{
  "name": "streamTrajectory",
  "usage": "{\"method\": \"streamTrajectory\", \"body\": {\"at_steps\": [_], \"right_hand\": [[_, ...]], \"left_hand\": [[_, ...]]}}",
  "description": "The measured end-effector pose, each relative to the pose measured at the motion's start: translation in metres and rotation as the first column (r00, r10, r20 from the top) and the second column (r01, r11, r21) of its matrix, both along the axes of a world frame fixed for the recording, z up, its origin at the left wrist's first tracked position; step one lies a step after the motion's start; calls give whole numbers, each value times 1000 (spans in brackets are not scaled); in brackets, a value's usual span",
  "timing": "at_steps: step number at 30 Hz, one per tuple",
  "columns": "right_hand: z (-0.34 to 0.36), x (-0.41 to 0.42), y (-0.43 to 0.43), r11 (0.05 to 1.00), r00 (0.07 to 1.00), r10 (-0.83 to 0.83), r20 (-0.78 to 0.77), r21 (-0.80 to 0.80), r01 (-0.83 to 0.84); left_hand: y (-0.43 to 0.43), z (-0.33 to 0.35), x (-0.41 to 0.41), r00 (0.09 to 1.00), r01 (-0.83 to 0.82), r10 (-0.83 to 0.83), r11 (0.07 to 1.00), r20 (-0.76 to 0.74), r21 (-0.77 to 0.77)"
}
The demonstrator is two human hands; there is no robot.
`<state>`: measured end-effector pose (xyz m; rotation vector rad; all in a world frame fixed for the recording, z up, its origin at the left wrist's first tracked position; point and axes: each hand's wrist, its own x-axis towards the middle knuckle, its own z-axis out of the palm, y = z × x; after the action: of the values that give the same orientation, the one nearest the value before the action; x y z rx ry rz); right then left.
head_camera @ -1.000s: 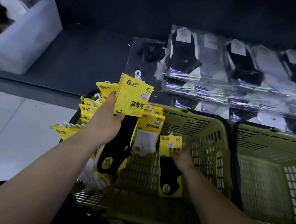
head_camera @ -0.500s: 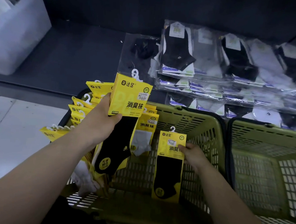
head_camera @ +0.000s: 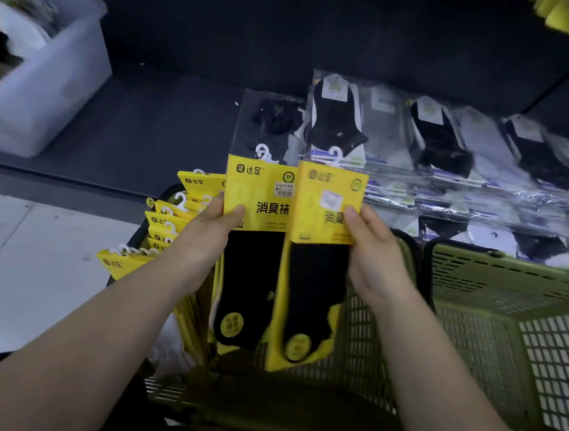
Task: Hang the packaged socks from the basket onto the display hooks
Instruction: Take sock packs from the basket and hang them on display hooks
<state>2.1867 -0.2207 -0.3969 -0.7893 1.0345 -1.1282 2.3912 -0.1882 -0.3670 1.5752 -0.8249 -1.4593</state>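
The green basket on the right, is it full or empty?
Empty, as far as it shows: inside the right basket only bare mesh walls and floor are visible; part is out of frame.

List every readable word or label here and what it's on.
"达足": header of the left pack, in the left hand; also the fanned packs.
"消臭袜": same header.
"SGS": its green badge.
Too blurred: price sticker, right pack in the right hand, shelf bags.
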Motion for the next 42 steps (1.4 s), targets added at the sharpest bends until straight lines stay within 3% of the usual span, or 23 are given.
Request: {"method": "streamTrajectory", "body": {"at_steps": [3,5,8,10,12,14,15,23,26,28,31,35,39,42], "right_hand": [[-2,46,-1,994,962,-96,-255,-67,82],[-10,65,-1,994,950,-100,-296,-80,80],[-30,68,-5,987,889,-161,-428,-92,134],[-48,58,-6,986,777,-167,-607,-106,129],[-67,47,-2,999,603,-23,-798,-41,-16],[-81,46,1,988,471,100,-877,32,-150],[-85,48,0,983,455,120,-882,41,-179],[-97,51,-5,995,665,78,-743,19,-96],[-88,32,4,999,866,-25,-500,19,40],[-72,12,8,990,946,-105,-307,62,130],[-35,-20,7,978,977,-185,-109,76,193],[22,-27,-7,990,992,-128,9,65,127],[59,2,-18,997,998,-59,16,53,59],[71,21,-16,997,996,-73,-47,35,75]], "left_hand": [[1,1,1,999,9,-8,999,46,-36],[0,1,-1,997,44,-41,998,71,-42],[-4,-3,8,970,21,-5,998,243,-63],[-8,-4,17,918,-26,56,996,392,-80],[-13,-4,26,886,-67,105,993,452,-98],[-16,-5,31,881,-81,110,993,459,-83],[-17,-5,32,882,-76,103,994,460,-76],[-19,-5,32,910,-11,39,998,413,-69],[-18,-3,31,919,0,41,995,392,-104],[-18,-3,31,927,1,52,990,370,-142],[-17,0,30,934,23,49,980,354,-196],[-15,4,21,975,34,15,976,223,-215],[-11,10,6,999,32,-34,984,-10,-174],[-9,19,-6,990,-40,24,993,-142,-107]]}}
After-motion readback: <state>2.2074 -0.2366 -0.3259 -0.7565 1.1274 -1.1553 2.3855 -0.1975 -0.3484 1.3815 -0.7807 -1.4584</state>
